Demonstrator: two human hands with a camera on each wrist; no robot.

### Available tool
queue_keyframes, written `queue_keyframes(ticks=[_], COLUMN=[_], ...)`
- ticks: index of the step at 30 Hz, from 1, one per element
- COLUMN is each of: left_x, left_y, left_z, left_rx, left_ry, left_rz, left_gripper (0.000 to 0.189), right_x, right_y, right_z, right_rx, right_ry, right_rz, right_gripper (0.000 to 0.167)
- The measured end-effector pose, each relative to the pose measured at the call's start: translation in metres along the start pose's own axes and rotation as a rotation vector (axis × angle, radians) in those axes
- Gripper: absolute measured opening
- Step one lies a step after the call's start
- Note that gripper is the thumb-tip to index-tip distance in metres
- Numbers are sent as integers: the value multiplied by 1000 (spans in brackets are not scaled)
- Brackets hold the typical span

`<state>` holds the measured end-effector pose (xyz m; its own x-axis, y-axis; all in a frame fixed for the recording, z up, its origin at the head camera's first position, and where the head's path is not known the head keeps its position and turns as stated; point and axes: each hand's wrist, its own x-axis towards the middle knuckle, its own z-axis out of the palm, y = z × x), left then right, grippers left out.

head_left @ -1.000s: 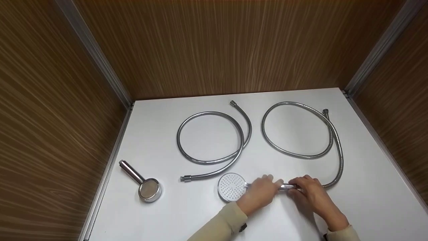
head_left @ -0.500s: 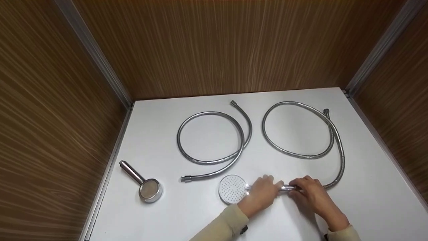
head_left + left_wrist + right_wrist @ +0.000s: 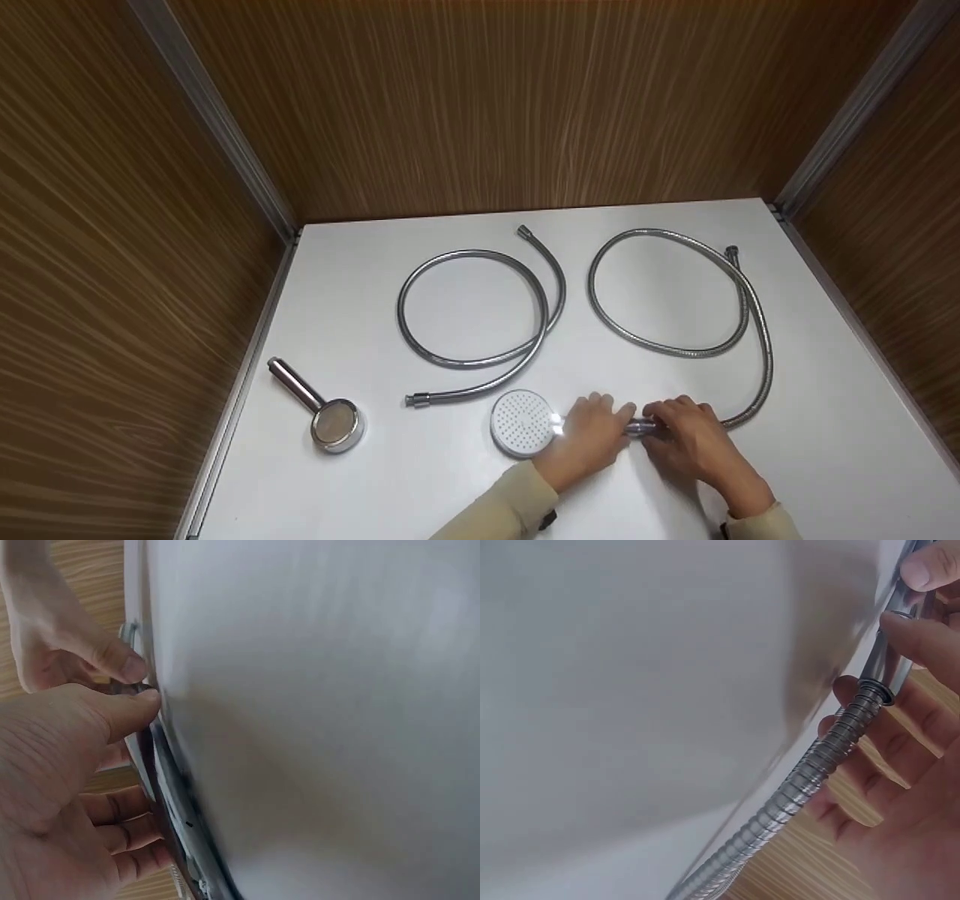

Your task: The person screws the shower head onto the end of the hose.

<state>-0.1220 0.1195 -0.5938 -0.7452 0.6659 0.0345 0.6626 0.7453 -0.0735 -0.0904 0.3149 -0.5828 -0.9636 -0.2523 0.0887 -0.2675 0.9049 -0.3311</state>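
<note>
A chrome shower head (image 3: 523,424) with a round white spray face lies face up near the table's front. My left hand (image 3: 592,435) grips its handle, hiding most of it. Just to the right, my right hand (image 3: 694,442) pinches the end of a ribbed metal shower hose (image 3: 766,352) at the handle's end. In the right wrist view, thumb and fingers hold the smooth conical nut (image 3: 883,664) of the hose, which meets the handle in line. Whether the threads are engaged cannot be seen. The left wrist view shows both thumbs close together.
A second coiled shower hose (image 3: 400,307) lies on the white table (image 3: 337,285), left of the first. Another shower head (image 3: 336,425), with a beige face, rests at the left. Wood-grain panels (image 3: 480,105) wall the table at the back and sides.
My right hand has shifted slightly left along the joint, with its fingers re-placed on the nut. The shower head has moved slightly to the right; my left hand keeps its hold.
</note>
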Motion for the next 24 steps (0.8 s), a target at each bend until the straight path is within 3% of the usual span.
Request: queue_keyframes(ticks=[9,18,24], left_x=[-1,-5,-18], left_y=[-16,-57,-86], left_z=[-13,-24,-27], left_rx=[-65,-213,-344], left_ry=[29,156,305], left_rz=[-5,-92,-170], left_gripper=[48,40,36], right_x=[7,22,33], right_y=[-7,-21,-30], right_z=[0,5,9], right_rx=[33,62,79], right_ry=[-22,126,176], right_rz=[-40,-186,-242], right_gripper=[47,51,57])
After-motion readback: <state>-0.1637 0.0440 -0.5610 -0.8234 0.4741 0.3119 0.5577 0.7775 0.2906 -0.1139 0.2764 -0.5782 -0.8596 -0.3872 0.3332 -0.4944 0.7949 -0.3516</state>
